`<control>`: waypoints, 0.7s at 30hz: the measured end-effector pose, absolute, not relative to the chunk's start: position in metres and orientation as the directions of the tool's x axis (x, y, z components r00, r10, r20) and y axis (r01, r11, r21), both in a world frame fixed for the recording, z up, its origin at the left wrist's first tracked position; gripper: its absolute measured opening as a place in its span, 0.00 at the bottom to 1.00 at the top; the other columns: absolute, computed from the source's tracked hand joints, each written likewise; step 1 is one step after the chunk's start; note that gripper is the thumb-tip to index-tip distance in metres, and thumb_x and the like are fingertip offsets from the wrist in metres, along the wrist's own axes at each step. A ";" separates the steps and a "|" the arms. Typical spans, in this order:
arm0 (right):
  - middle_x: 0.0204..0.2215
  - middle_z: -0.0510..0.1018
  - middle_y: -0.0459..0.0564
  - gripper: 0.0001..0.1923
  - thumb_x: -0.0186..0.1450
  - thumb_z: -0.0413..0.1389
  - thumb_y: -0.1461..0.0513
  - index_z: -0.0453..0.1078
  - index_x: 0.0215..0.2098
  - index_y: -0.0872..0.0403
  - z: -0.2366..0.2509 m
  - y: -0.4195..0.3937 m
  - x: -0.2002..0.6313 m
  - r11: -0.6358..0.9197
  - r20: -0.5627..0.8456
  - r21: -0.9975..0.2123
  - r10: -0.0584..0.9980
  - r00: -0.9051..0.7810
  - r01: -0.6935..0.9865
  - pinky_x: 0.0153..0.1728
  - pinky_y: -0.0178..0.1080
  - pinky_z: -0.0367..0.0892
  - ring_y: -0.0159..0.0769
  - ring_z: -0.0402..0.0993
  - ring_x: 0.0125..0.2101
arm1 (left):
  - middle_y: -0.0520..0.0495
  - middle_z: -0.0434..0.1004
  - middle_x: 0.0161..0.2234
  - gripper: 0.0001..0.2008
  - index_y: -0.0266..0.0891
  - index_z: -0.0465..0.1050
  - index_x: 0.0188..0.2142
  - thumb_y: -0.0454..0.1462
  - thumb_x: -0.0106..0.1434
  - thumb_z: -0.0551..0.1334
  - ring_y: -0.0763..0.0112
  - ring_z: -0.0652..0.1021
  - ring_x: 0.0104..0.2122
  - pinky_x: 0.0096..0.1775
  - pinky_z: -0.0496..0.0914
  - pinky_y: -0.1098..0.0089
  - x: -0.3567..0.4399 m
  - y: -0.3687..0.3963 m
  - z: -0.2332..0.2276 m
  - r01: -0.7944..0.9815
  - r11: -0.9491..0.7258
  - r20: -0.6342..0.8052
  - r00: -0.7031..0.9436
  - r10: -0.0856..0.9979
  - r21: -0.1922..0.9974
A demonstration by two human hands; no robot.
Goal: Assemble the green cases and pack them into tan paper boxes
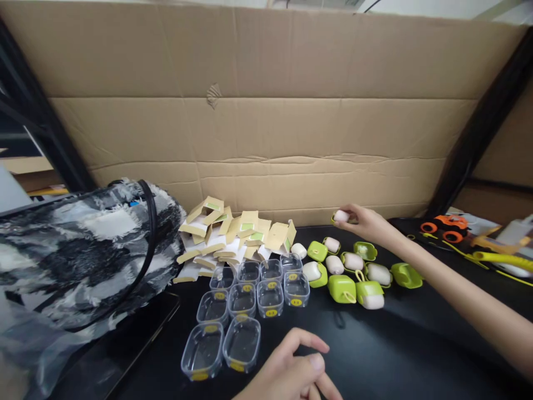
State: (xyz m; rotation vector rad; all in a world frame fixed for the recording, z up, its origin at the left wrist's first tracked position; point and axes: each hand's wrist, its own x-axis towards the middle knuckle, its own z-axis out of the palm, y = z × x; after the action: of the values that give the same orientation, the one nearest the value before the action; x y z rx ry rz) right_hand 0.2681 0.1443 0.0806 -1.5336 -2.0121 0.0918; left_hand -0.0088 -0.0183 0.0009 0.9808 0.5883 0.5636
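My right hand is closed on a small pale pink rounded case with a green edge, held up at the back of the table. Below it lies a loose group of similar pieces: a green cover with a loop, a pale pink rounded case and an upturned green shell. Several of the pale cases sit partly inside green covers. At the bottom, my left hand holds nothing, its fingers bent and apart. The nearest things to it are clear plastic boxes with yellow stickers, standing open in rows.
Unfolded small cartons are heaped behind the clear boxes. At left, a black, grey and white shaggy bag stands beside a dark flat device. An orange toy car and yellow tubing lie at right. Cardboard walls off the back.
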 end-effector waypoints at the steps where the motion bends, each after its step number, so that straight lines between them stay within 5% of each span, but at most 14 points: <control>1: 0.41 0.76 0.52 0.13 0.67 0.56 0.57 0.69 0.46 0.56 0.076 0.151 0.273 0.291 0.376 -0.383 0.916 -0.140 0.877 0.42 0.46 0.70 0.39 0.75 0.39 | 0.49 0.76 0.25 0.30 0.37 0.62 0.41 0.57 0.50 0.66 0.80 0.63 0.18 0.25 0.51 0.73 -0.008 -0.018 -0.001 -0.161 0.444 -0.214 0.702 0.679 0.881; 4: 0.44 0.75 0.50 0.11 0.68 0.55 0.58 0.69 0.46 0.55 0.060 0.160 0.281 0.227 0.262 -0.351 0.955 -0.137 0.908 0.41 0.45 0.72 0.37 0.74 0.39 | 0.50 0.75 0.24 0.33 0.38 0.63 0.39 0.59 0.44 0.68 0.80 0.64 0.18 0.24 0.50 0.73 -0.005 -0.017 -0.004 -0.140 0.449 -0.247 0.675 0.695 0.883; 14: 0.47 0.74 0.52 0.12 0.69 0.54 0.59 0.68 0.50 0.54 0.061 0.149 0.302 0.204 0.077 -0.425 0.979 -0.189 0.882 0.41 0.45 0.72 0.38 0.75 0.41 | 0.51 0.73 0.25 0.18 0.36 0.64 0.40 0.42 0.54 0.65 0.77 0.64 0.23 0.29 0.53 0.71 -0.010 -0.022 0.021 -0.036 0.378 -0.273 0.629 0.728 0.925; 21: 0.38 0.76 0.48 0.11 0.69 0.54 0.59 0.68 0.48 0.56 0.059 0.135 0.323 0.129 0.019 -0.388 0.991 -0.132 0.913 0.32 0.39 0.73 0.32 0.75 0.31 | 0.51 0.74 0.25 0.13 0.37 0.65 0.37 0.38 0.53 0.64 0.76 0.65 0.23 0.31 0.55 0.71 -0.009 -0.021 0.015 -0.045 0.364 -0.257 0.627 0.735 0.930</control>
State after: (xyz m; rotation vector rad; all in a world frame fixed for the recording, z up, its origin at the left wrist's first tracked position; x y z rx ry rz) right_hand 0.3234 0.1348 0.0590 -1.8642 -2.1370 0.4136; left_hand -0.0090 -0.0210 0.0151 1.0936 0.7531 0.5678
